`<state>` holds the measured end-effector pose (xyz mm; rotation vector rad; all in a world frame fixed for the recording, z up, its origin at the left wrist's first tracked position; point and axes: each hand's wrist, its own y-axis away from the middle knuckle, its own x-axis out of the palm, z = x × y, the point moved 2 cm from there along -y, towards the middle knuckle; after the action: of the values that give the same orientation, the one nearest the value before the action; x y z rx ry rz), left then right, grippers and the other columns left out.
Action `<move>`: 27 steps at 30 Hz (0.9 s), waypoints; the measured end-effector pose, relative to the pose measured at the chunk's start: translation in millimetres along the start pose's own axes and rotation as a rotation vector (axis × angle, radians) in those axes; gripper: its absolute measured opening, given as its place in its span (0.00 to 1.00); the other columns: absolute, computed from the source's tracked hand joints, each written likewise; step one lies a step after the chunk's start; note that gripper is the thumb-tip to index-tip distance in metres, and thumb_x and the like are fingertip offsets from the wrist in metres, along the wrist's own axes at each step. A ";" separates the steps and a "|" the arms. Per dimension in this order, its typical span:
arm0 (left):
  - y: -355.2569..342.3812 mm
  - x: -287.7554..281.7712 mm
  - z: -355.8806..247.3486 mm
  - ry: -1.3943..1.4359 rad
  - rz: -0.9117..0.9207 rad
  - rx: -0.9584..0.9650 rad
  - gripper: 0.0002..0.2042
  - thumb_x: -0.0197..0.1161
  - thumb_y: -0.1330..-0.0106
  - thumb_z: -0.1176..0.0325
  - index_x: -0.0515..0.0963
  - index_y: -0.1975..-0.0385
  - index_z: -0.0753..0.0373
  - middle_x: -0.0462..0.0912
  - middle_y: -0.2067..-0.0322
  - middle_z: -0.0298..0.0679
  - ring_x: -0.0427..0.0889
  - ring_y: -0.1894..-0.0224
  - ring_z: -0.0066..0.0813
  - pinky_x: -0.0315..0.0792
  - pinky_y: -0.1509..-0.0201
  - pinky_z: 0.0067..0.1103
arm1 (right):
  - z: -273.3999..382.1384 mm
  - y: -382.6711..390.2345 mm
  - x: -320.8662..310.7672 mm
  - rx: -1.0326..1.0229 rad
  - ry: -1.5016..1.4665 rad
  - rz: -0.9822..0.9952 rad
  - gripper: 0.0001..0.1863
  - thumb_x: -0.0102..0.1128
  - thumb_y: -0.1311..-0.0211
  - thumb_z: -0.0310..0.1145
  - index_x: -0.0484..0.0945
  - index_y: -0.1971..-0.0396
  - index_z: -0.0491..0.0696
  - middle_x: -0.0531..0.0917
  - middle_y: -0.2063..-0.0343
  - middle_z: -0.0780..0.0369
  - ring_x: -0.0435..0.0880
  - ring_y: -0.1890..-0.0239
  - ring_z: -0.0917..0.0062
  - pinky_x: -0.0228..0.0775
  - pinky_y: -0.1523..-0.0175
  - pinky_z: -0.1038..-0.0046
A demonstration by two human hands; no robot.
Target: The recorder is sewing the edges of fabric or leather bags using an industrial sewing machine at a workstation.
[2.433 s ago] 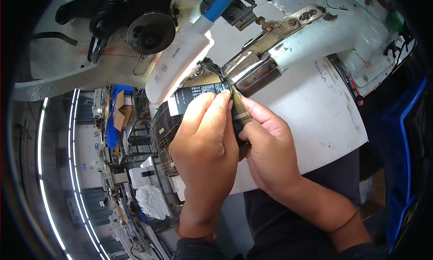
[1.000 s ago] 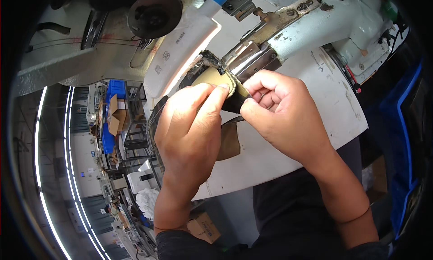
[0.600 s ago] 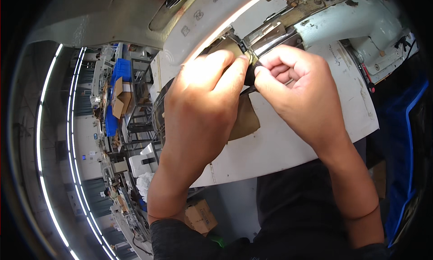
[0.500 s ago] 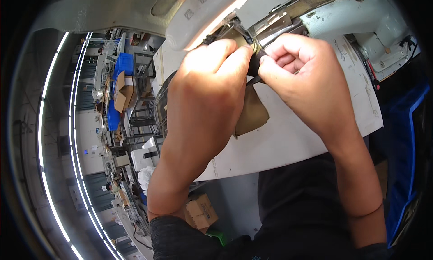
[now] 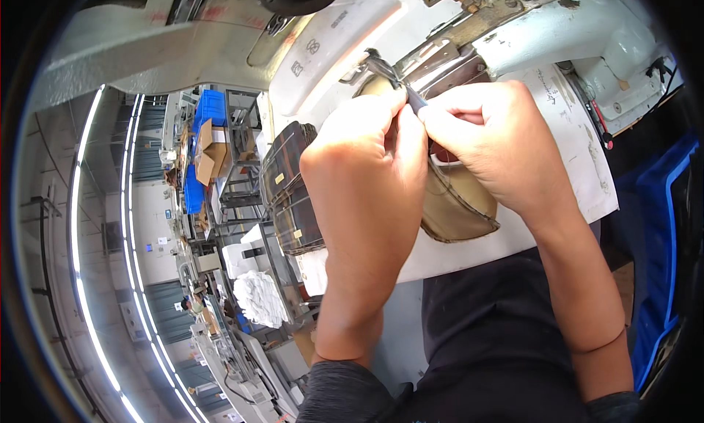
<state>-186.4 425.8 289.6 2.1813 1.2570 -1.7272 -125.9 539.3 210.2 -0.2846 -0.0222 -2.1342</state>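
Note:
An olive fabric piece (image 5: 462,210) with a dark edge lies under my hands on the white worktable. More of the olive cloth shows beyond my left fingers, by the metal parts under the sewing machine head (image 5: 334,38). My left hand (image 5: 359,177) pinches the piece's edge, thumb and forefinger closed. Close beside it, my right hand (image 5: 506,140) pinches a narrow dark strip (image 5: 415,100) at that edge. The fingertips nearly meet, and what lies between them is partly hidden. A brown, glossy part of the piece (image 5: 451,71) shows beyond my right hand.
A stack of dark checked pieces (image 5: 290,188) with small yellow tags sits left of my left hand. The machine's pale body (image 5: 587,34) stands at the far right. A red-tipped tool (image 5: 607,138) rests at the table's right edge. Blue sheeting (image 5: 660,239) hangs at right.
My left hand has shifted right and slightly down, uncovering the checked stack. The olive piece has moved right and more of it shows. The view has tilted, bringing more of the machine head into sight.

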 end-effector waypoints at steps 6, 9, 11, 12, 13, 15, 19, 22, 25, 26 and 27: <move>3.9 9.6 -2.7 -0.045 -0.102 -0.074 0.11 0.69 0.31 0.74 0.89 0.53 0.70 0.87 0.76 0.37 0.80 0.73 0.14 0.72 0.69 0.14 | -5.0 2.2 2.6 0.068 -0.142 -0.009 0.16 0.59 0.34 0.29 0.74 0.81 0.38 0.71 0.86 0.67 0.64 0.79 0.87 0.59 0.74 0.73; 19.1 16.5 6.5 0.068 -0.096 -0.023 0.11 0.66 0.28 0.76 0.86 0.49 0.71 0.88 0.67 0.38 0.82 0.70 0.15 0.76 0.66 0.15 | -6.0 8.1 7.0 -0.017 -0.171 -0.092 0.13 0.58 0.32 0.30 0.81 0.75 0.38 0.77 0.85 0.65 0.69 0.78 0.88 0.64 0.72 0.72; 46.2 23.7 20.3 0.244 -0.155 0.048 0.13 0.62 0.26 0.79 0.82 0.44 0.70 0.82 0.44 0.46 0.85 0.50 0.29 0.83 0.55 0.21 | -1.8 14.1 13.7 -0.158 -0.051 -0.111 0.11 0.58 0.29 0.32 0.83 0.67 0.40 0.84 0.75 0.54 0.81 0.75 0.73 0.71 0.68 0.67; 59.9 29.0 26.4 0.261 -0.146 0.026 0.14 0.62 0.25 0.78 0.81 0.42 0.69 0.81 0.43 0.46 0.83 0.46 0.31 0.82 0.51 0.23 | -0.6 18.2 13.6 -0.112 0.028 -0.077 0.11 0.58 0.29 0.32 0.81 0.67 0.40 0.83 0.75 0.53 0.81 0.75 0.70 0.71 0.67 0.66; 70.5 32.1 30.7 0.277 -0.136 0.003 0.15 0.62 0.25 0.77 0.80 0.41 0.68 0.81 0.41 0.47 0.81 0.42 0.32 0.81 0.47 0.25 | 3.2 22.2 13.5 -0.064 0.108 -0.045 0.10 0.58 0.29 0.32 0.79 0.67 0.41 0.83 0.74 0.52 0.81 0.74 0.67 0.71 0.67 0.65; 86.9 36.1 44.5 0.258 -0.191 -0.035 0.17 0.61 0.24 0.75 0.77 0.37 0.68 0.80 0.41 0.47 0.81 0.41 0.33 0.79 0.43 0.26 | 5.0 23.5 11.6 -0.075 0.179 -0.064 0.09 0.59 0.30 0.32 0.76 0.67 0.41 0.80 0.77 0.54 0.79 0.77 0.67 0.70 0.68 0.65; 95.4 44.6 63.9 0.928 -0.242 -0.581 0.26 0.57 0.21 0.71 0.63 0.27 0.71 0.78 0.38 0.49 0.79 0.38 0.35 0.73 0.33 0.26 | 1.8 21.4 4.5 0.143 -0.176 0.120 0.07 0.58 0.32 0.27 0.80 0.65 0.39 0.83 0.76 0.64 0.81 0.75 0.85 0.72 0.69 0.72; 98.2 23.2 70.0 1.279 0.033 -0.681 0.25 0.54 0.19 0.69 0.60 0.27 0.73 0.78 0.37 0.47 0.80 0.39 0.30 0.74 0.34 0.25 | 8.1 20.0 8.0 0.224 -0.413 0.105 0.09 0.59 0.32 0.26 0.83 0.60 0.35 0.88 0.67 0.60 0.85 0.68 0.85 0.78 0.62 0.80; 91.5 13.3 73.3 1.397 0.057 -0.684 0.24 0.55 0.19 0.70 0.63 0.28 0.71 0.79 0.38 0.46 0.81 0.40 0.28 0.76 0.36 0.25 | 8.5 19.5 10.2 0.223 -0.450 0.124 0.06 0.61 0.28 0.27 0.83 0.60 0.41 0.88 0.67 0.64 0.83 0.69 0.88 0.77 0.62 0.81; 87.4 11.2 75.8 1.368 0.049 -0.645 0.23 0.55 0.19 0.70 0.63 0.28 0.70 0.79 0.39 0.46 0.81 0.41 0.28 0.76 0.36 0.25 | 9.5 19.5 9.3 0.218 -0.444 0.127 0.06 0.61 0.28 0.27 0.83 0.60 0.41 0.88 0.67 0.64 0.83 0.69 0.88 0.77 0.62 0.81; 84.0 8.7 77.7 1.336 0.040 -0.609 0.23 0.55 0.19 0.71 0.63 0.28 0.70 0.79 0.39 0.46 0.81 0.41 0.28 0.77 0.37 0.25 | 10.9 20.3 8.6 0.232 -0.412 0.134 0.06 0.61 0.28 0.27 0.83 0.60 0.41 0.88 0.67 0.64 0.83 0.69 0.88 0.77 0.63 0.81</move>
<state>-192.5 334.2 220.7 2.7474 1.5058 0.4129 -111.4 522.4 220.7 -0.5656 -0.4723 -1.8869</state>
